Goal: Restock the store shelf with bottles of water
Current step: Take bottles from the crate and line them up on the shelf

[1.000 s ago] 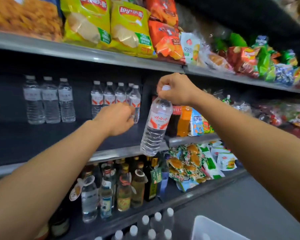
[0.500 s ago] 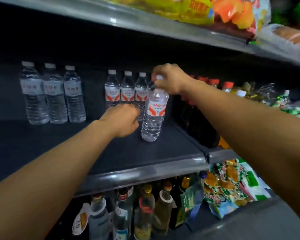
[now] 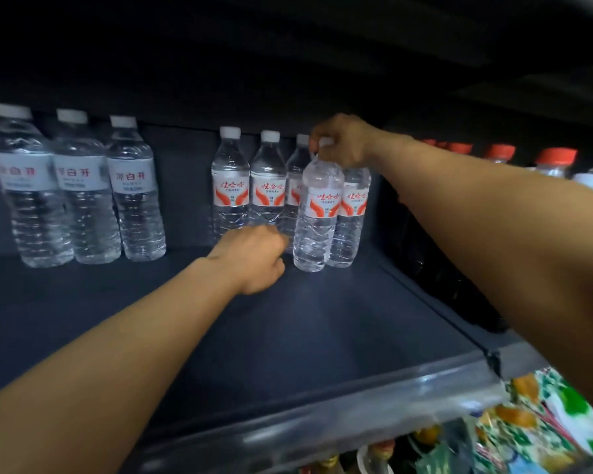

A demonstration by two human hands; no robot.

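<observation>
Bottle (image 3: 317,213) hangs upright straight below right hand (image 3: 341,142) pinching its cap; left hand (image 3: 254,260), curled and holding nothing, sits lower-left.

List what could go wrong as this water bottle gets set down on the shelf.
1. The right hand grips the bottle only by its cap, so it may swing and knock the row of red-labelled bottles right behind it.
2. The left hand sits curled beside the bottle's base and could bump it.
</observation>
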